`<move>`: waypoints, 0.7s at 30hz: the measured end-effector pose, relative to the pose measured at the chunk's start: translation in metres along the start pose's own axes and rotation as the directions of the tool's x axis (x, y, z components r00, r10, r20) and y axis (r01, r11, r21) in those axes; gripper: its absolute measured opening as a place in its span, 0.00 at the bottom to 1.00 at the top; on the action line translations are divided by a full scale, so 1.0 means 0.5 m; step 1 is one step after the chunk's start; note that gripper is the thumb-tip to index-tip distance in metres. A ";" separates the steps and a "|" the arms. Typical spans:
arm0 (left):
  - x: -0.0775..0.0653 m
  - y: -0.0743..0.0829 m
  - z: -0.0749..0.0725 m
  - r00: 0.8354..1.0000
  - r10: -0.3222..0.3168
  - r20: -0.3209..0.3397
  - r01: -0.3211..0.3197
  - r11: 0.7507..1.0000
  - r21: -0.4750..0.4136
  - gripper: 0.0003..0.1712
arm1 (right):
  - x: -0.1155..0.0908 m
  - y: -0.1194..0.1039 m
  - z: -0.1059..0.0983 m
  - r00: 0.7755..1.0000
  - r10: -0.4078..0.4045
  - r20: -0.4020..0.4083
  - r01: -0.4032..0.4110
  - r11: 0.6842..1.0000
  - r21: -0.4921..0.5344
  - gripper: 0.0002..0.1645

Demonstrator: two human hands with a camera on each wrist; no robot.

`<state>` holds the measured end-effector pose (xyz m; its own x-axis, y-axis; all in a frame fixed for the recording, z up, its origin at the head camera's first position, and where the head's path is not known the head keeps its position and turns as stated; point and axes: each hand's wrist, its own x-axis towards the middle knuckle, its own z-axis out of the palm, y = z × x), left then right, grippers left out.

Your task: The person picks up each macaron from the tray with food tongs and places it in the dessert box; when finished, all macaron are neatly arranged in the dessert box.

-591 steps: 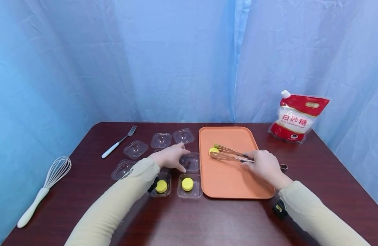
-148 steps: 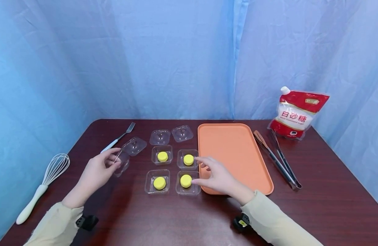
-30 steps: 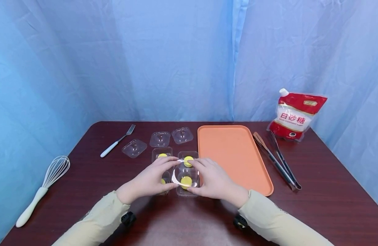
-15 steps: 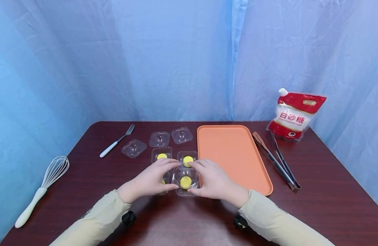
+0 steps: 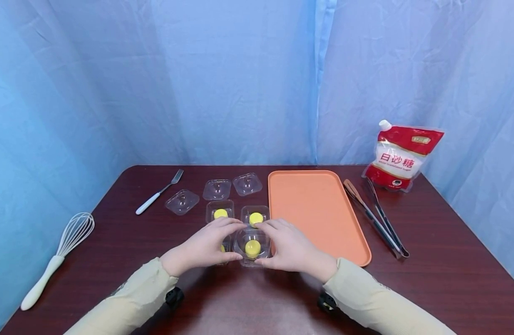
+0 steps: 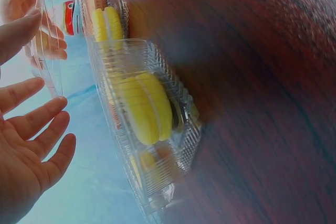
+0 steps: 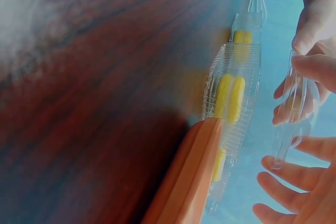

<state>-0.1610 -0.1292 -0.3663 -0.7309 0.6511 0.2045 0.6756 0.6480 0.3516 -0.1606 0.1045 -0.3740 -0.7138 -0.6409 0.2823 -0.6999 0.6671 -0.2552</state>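
Between them, my left hand [image 5: 204,244] and right hand [image 5: 292,244] hold a clear plastic lid [image 7: 294,108] by opposite sides, thumbs at the near edge and fingers at the far one. In both wrist views it hangs a little above the open boxes, level with them. Underneath is the near right clear box [image 5: 250,264], and its yellow macaron [image 5: 253,248] shows through the lid. The near left box [image 6: 157,177] also holds a macaron [image 6: 144,108], partly hidden by my left hand in the head view. Two far boxes contain a macaron [image 5: 221,213] and another macaron [image 5: 256,218].
Three more lids, a left lid [image 5: 182,202], a middle lid [image 5: 216,190] and a right lid [image 5: 247,184], lie behind. An orange tray [image 5: 315,214], tongs [image 5: 382,225] and sugar bag [image 5: 401,158] stand rightward; a fork [image 5: 158,195] and whisk [image 5: 60,260] lie left.
Earlier the right hand held tongs at a macaron on the tray; the tongs now lie beside it. The left hand picked up a lid, both hands took it over the near right box, lowering it slightly.
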 end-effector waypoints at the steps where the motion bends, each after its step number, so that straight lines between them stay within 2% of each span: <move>1: 0.000 0.000 0.000 1.000 -0.002 0.005 0.002 1.000 0.002 0.36 | 0.000 0.000 0.000 1.000 0.002 0.005 -0.002 1.000 0.004 0.45; 13: 0.005 -0.001 0.004 0.999 -0.009 0.053 0.009 1.000 0.007 0.36 | -0.001 0.002 0.004 0.999 0.016 0.051 -0.017 1.000 0.017 0.46; 21: 0.007 0.002 0.008 0.997 0.006 0.080 -0.008 1.000 0.025 0.36 | -0.002 0.003 0.010 0.994 0.032 0.105 -0.034 0.999 0.016 0.45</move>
<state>-0.1623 -0.1247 -0.3686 -0.7169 0.6844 0.1331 0.6836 0.6525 0.3269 -0.1611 0.1043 -0.3795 -0.7345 -0.6556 0.1751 -0.6757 0.6824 -0.2790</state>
